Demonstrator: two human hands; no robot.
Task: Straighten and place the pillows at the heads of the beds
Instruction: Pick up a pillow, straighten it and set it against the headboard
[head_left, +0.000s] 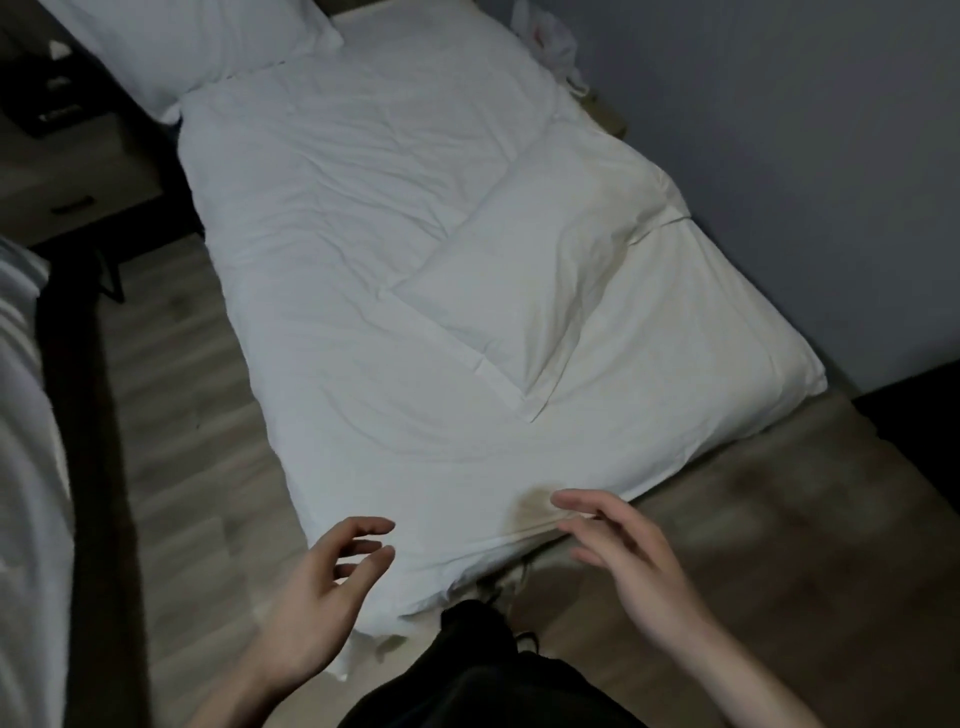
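the pillow (524, 291) that needs moving lies crooked across the middle of the bed (332, 218), toward its right side and well apart from the head of the bed at the far left, where a second pillow (197, 41) already sits. both hands hover over the near end of the bed and hold nothing: the left hand (322, 597) has its fingers loosely curled and spread, the right hand (623, 556) has its fingers relaxed and spread, and its fingertips look close to the cover's edge, though i cannot tell if they touch it. the task looks barely begun for this pillow. the risk from here is a grip taken on the loose flap at the pillow's near corner, which would likely drag the cover with it and rumple the bedding. the pillowcase could also slide on its filling and bunch up. the dim light makes edges hard to judge. a nightstand (67, 171) stands at the far left.
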